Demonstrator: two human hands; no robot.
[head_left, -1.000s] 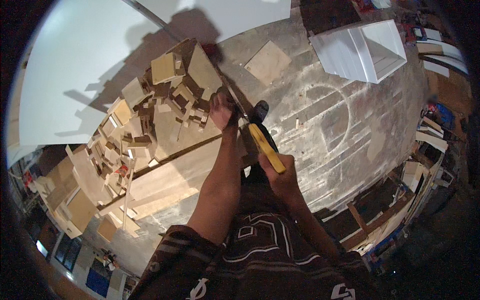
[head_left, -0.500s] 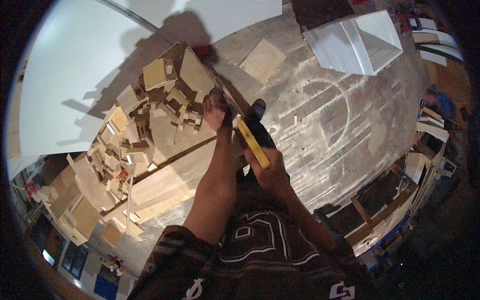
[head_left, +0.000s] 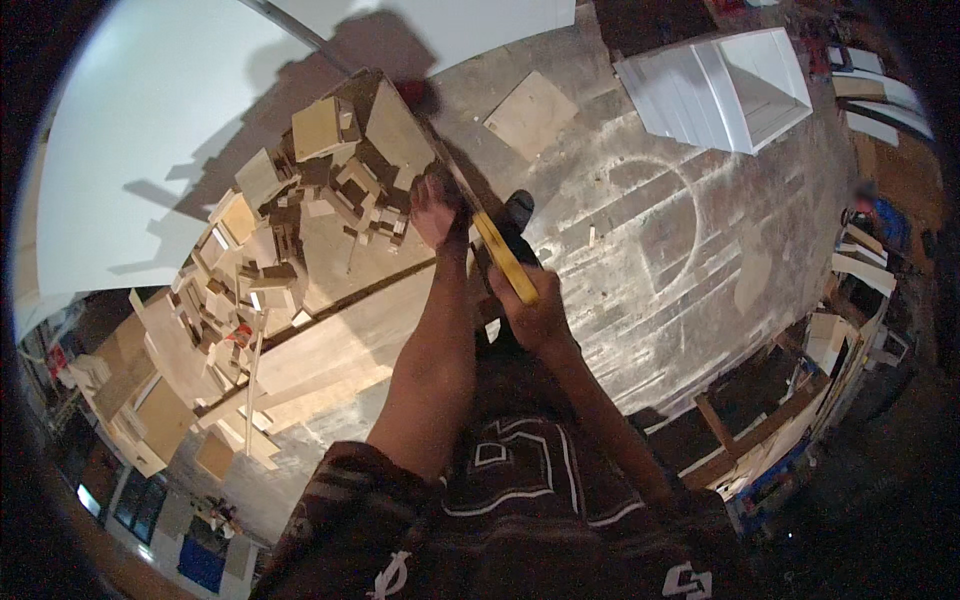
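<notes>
- Hands work side by side at the near edge of a bench point(head_left: 330, 270) heaped with wood offcuts.
- The right hand point(head_left: 535, 315) is clenched around the yellow handle of a handsaw point(head_left: 500, 262), just right of the bench edge.
- The saw's thin blade runs up and left from that handle, along the bench edge, toward a dark red object point(head_left: 412, 93) at the far corner of the bench; what that object is cannot be told.
- The left hand point(head_left: 437, 212) sits at the bench edge just left of the blade, fingers curled; whether it grips anything cannot be told.
- Wood offcuts point(head_left: 270, 235), pale blocks and squares, lie piled over the left part of the bench.
- A square plywood piece point(head_left: 530, 113) lies on the concrete floor, right of the bench's far corner.
- A white cabinet panel point(head_left: 720, 85) lies on the floor well right of the bench.
- A large white sheet point(head_left: 150, 130) lies beyond the bench to its left.
</notes>
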